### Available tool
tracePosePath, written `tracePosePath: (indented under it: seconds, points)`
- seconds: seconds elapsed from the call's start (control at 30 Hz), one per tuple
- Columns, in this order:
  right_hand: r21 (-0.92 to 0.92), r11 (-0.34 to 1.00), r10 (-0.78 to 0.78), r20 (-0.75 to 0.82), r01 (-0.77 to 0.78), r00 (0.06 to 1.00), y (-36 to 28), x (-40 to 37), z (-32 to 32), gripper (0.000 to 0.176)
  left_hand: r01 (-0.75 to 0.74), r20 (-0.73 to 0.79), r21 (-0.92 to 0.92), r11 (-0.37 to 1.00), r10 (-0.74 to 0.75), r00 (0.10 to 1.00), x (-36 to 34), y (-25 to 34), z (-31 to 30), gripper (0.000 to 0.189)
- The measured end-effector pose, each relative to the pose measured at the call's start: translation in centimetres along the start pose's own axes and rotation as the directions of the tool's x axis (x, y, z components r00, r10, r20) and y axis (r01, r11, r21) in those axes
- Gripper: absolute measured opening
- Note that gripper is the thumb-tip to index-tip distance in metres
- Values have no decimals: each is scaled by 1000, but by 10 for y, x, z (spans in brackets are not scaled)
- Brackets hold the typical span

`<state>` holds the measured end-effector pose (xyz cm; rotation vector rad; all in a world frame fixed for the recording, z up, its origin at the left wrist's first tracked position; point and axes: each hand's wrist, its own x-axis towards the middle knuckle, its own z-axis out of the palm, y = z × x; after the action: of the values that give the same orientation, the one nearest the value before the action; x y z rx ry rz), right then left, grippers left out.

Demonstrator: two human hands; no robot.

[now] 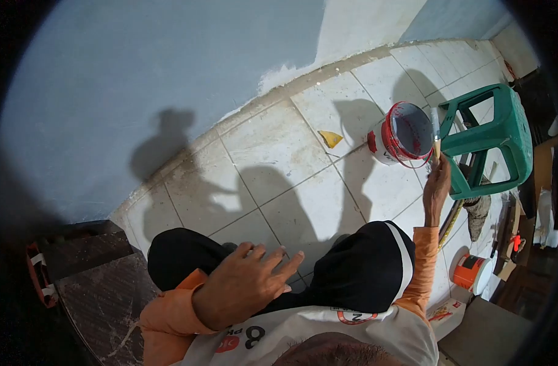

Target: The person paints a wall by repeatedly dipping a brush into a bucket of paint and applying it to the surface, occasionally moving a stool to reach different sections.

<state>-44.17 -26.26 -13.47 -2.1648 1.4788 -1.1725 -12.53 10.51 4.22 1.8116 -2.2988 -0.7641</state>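
Note:
My right hand (438,182) is closed round the wooden handle of a paintbrush (436,131), whose bristles point away from me. The brush is upright in view, just right of a white and red paint bucket (384,145) with grey-blue paint inside and a red handle hanging at its front. My left hand (253,282) hovers over my lap with its fingers spread, holding nothing. Grey-blue paint covers much of the wall (187,67), and a whitish patch (346,30) shows beside it.
A green plastic stool (514,137) lies tipped right of the bucket. A yellow piece (331,139) rests on the tiles. An orange and white tub (471,273) and a box (448,314) stand at the lower right; a dark brown surface (108,299) is at the lower left.

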Motion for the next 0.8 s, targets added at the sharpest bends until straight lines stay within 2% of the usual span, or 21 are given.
tracePosePath:
  seconds: [0.03,0.07,0.1,0.17,0.2,0.23,0.27,0.3,0.37,0.4,0.43,0.47,0.53,0.6,0.67,0.7,0.73,0.8]
  points:
    - [116,975,172,134,-188,976,-14,-12,0,37,0,12,-12,1000,0,1000,-1,0,-3,59]
    - [277,922,219,202,-270,955,-32,-18,11,38,38,15,-18,999,-38,999,0,-2,-7,60]
    - [357,890,179,296,-282,938,-49,-20,24,37,76,21,-21,997,-76,997,-1,-3,-11,61]
    - [359,889,114,428,-284,897,-85,-19,58,36,118,54,-2,993,-118,992,1,-6,-18,61]
    - [412,893,-1,406,-182,914,-98,-17,87,36,165,68,16,986,-166,984,1,-7,-19,61]
    - [471,867,-68,430,-160,900,-96,-18,122,42,170,82,14,985,-171,982,0,-9,-18,61]
    - [532,829,-97,440,-172,893,-106,-19,158,40,183,60,45,982,-185,981,-1,-13,-16,61]
    - [455,847,-52,587,-275,808,-118,-13,182,40,195,42,73,978,-198,979,-2,-15,-15,60]
    - [516,820,-149,610,-247,778,-132,-8,243,41,237,30,62,970,-239,971,-4,-20,-18,60]
    - [504,812,-163,679,-294,716,-139,-3,266,40,282,5,47,958,-282,959,-5,-22,-19,60]
    - [528,815,-244,686,-238,686,-139,0,292,39,285,21,52,957,-287,958,-6,-25,-21,60]
    - [530,809,-235,689,-256,685,-137,5,318,39,340,1,41,939,-341,940,-6,-28,-22,60]
    - [635,769,-387,554,-73,737,-128,14,366,37,398,4,28,917,-398,917,-8,-34,-25,61]
    - [600,766,-230,592,-232,772,-115,41,379,36,455,19,39,890,-455,890,-8,-37,-26,60]
    - [630,700,-76,534,-336,842,-100,53,365,34,466,62,29,884,-467,882,-8,-38,-28,60]
    - [565,767,-5,478,-303,879,-89,55,359,35,469,82,25,883,-469,879,-6,-40,-28,60]
    - [559,771,-5,485,-306,874,-88,52,364,35,471,86,16,882,-470,878,-2,-43,-29,60]
    - [659,705,117,257,-263,959,-91,34,377,33,464,123,-13,886,-459,880,4,-47,-32,59]
